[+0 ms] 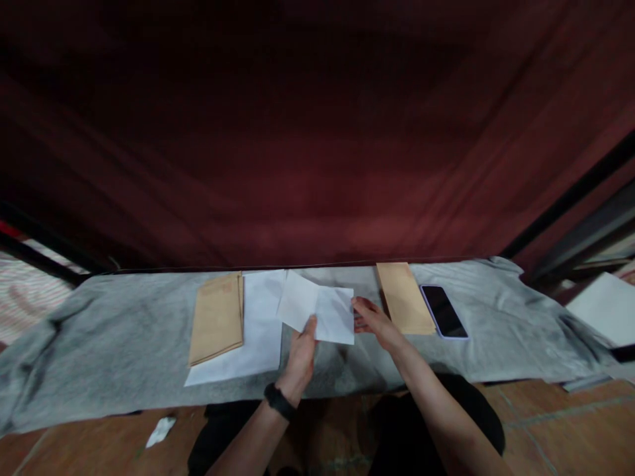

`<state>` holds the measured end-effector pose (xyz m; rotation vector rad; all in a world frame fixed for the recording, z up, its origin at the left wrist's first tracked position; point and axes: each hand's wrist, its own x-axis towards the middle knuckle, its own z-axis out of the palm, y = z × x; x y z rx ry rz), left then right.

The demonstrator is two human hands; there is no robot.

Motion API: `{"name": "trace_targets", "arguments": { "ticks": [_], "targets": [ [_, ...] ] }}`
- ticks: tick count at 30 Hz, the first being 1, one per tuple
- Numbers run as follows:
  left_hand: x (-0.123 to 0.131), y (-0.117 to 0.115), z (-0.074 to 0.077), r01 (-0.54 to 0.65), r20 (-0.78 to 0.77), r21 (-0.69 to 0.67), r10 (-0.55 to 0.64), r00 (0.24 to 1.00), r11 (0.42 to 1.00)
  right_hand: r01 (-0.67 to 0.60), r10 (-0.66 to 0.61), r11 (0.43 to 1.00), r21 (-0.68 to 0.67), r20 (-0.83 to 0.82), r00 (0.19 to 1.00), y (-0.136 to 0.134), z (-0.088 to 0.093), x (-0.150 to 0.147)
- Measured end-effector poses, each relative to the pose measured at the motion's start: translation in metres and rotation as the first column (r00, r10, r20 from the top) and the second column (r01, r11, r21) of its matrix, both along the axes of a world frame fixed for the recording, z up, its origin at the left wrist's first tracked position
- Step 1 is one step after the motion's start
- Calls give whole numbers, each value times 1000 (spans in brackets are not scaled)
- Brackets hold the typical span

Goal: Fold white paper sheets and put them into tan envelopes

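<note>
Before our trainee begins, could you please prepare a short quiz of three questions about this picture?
1. Choose: which hand, with a dark wristband, holds the creased white paper: A) left, or B) right?
2. True or false: the phone lies screen down.
3. Fill in: the left brown paper stack rests partly on ____.

Key: 1. A, the left hand. 2. False; its screen faces up. 3. The larger white sheet.
</note>
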<state>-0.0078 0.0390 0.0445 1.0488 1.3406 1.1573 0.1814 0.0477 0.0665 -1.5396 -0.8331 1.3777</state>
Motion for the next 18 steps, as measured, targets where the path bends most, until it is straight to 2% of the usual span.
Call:
{"name": "trace_targets", "arguments": {
  "ticks": [2, 4, 6, 8, 11, 12, 13, 15, 17, 18],
  "targets": [
    [4, -3, -6, -33, 172, -119, 54, 984, 992, -61, 62, 997, 38, -17, 998, 0, -9, -5],
    [7, -5, -8, 6, 332, -257, 83, 940, 966, -80, 71, 992, 95, 96, 993, 2, -16, -7],
    [6, -8, -7, 99, 444, -353, 73, 893, 930, -97, 70, 989, 109, 231, 970, 6, -21, -6],
    [0, -14, -7, 194, 524, -417, 61, 850, 888, -109, 76, 989, 99, 295, 953, 8, -26, -2],
    [-19, -36, -10, 328, 550, -497, -1, 835, 803, -131, 78, 988, 76, 489, 869, 5, -32, 4],
    [-26, -46, -12, 380, 527, -527, -58, 848, 760, -146, 82, 987, 65, 580, 811, 3, -34, 6],
    [-33, -56, -14, 397, 485, -512, -125, 865, 762, -163, 87, 985, 54, 662, 744, 0, -37, 7],
    [-45, -73, -18, 362, 294, -415, -253, 922, 835, -194, 94, 980, 40, 769, 633, -7, -42, 9],
    [-51, -80, -19, 310, -29, -177, -319, 947, 934, -215, 94, 976, 35, 824, 559, -12, -47, 8],
    [-51, -79, -20, 311, -211, -31, -310, 927, 950, -225, 92, 974, 35, 844, 528, -14, -50, 8]
  ]
}}
